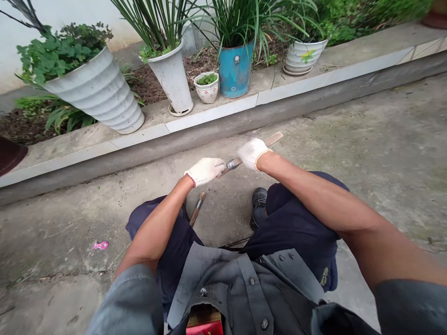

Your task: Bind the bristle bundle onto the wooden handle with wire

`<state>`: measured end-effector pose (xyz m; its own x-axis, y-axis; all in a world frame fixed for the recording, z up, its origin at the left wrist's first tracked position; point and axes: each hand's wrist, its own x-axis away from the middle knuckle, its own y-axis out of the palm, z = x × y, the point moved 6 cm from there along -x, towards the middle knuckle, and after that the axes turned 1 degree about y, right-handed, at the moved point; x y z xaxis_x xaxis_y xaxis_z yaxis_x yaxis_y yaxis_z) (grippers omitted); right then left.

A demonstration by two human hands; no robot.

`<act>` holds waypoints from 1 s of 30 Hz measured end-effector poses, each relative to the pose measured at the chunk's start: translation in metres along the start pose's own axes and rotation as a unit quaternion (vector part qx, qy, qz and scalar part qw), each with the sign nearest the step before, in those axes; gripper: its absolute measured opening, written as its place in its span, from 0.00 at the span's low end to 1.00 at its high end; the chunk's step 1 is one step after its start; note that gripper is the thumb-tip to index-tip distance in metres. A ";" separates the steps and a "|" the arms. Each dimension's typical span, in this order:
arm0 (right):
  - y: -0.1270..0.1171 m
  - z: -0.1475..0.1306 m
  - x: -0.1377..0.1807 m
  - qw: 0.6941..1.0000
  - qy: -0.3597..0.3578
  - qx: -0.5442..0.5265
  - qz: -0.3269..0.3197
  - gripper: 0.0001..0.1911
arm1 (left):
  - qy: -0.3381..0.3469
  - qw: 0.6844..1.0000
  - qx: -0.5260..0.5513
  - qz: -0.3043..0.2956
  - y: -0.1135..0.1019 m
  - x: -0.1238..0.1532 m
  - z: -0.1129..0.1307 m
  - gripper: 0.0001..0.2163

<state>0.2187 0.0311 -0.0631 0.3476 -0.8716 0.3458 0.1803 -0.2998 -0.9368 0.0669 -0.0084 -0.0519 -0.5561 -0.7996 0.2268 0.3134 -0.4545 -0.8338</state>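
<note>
Both of my hands wear white knit gloves and are close together above the concrete, in front of my knees. My left hand is closed, its fingertips pinching the left end of a paintbrush with a metal band. Slightly blurred, my right hand wraps round the other end. Beyond it a flat, pale wooden strip sticks out; whether it belongs to the brush is hidden by the glove. Another paintbrush, with a dark handle, lies on the ground by my left shoe, bristles pointing away from me.
A low tiled ledge runs across ahead. On it stand a tilted-looking ribbed white pot, a tall white pot, a small patterned pot, a blue bucket and another white pot. A pink object lies at left.
</note>
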 end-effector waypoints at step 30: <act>-0.002 0.007 0.006 0.998 0.024 0.048 -0.020 0.17 | 0.001 1.000 -0.013 -0.019 0.009 -0.002 -0.001 0.15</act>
<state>0.2266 0.0293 -0.0593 0.2947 -0.8776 0.3782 0.2808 -0.2987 -0.9121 0.0697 -0.0108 -0.0603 -0.5691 -0.7812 0.2566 0.2717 -0.4732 -0.8380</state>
